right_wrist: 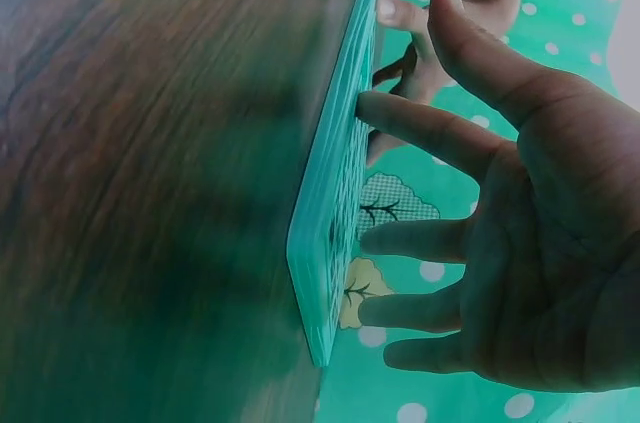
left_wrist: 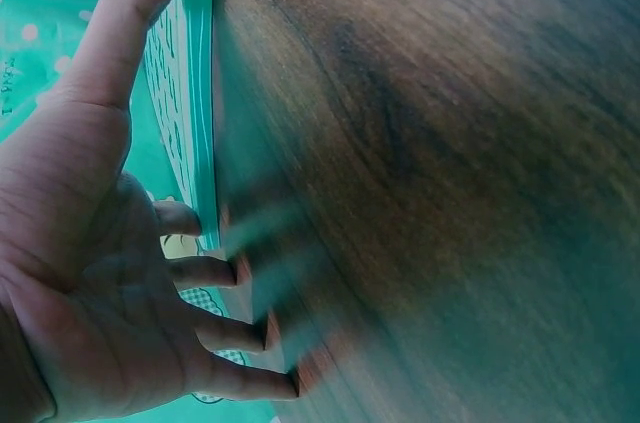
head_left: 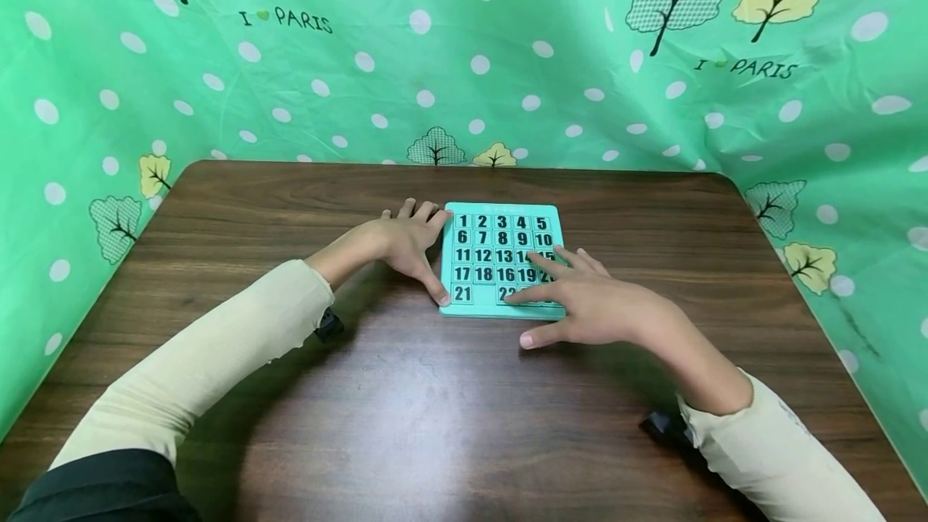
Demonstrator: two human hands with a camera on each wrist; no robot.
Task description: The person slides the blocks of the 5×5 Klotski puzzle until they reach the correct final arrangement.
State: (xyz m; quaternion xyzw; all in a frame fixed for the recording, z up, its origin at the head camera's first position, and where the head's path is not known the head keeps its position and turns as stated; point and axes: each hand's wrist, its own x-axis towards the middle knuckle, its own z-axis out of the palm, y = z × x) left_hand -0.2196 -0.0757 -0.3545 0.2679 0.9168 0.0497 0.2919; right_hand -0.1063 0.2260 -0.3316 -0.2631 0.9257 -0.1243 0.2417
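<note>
A turquoise number slide puzzle (head_left: 484, 310) lies flat on the table, its rows of black-numbered tiles facing up. In the bottom row a blank slot shows just right of tile 21. My left hand (head_left: 409, 244) spans the puzzle's left edge, thumb on the near corner and index finger at the far corner, the other fingers spread on the table. Over the puzzle's right side reaches my right hand (head_left: 590, 300). Its index fingertip touches a bottom-row tile beside the slot, while the other fingers extend above the board and hide several tiles. The right thumb sticks out past the near edge.
The brown wooden table (head_left: 406, 425) surrounds the puzzle. Behind and at both sides hangs a green dotted cloth (head_left: 449, 39) with printed trees. Dark straps or devices show under both sleeves (head_left: 246, 329).
</note>
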